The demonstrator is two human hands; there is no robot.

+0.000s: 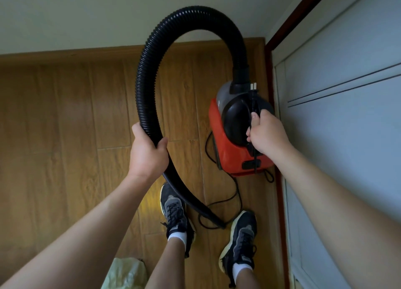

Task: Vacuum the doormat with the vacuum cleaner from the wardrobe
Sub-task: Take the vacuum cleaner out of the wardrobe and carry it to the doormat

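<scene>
Vacuum cleaner (233,136) is hanging above wooden floor (65,126), beside wardrobe door (347,93).
Right hand (267,134) is gripping its handle; left hand (147,152) is clasping black hose (147,71).

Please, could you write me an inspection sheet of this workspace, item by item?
Surface: wooden plank floor.
Job's things: red and black vacuum cleaner beside the wardrobe door; its black hose arches up, then its end comes down between the shoes; doormat not in view.
Clutter: pale crumpled bag or cloth at the bottom edge.
Grippers: left hand grips the hose; right hand grips the vacuum cleaner's top handle, fingers curled round it.
Cables: black power cord trails loose on the floor near the shoes; possibly a trip risk.
Surroundings: white wall ahead.
</scene>
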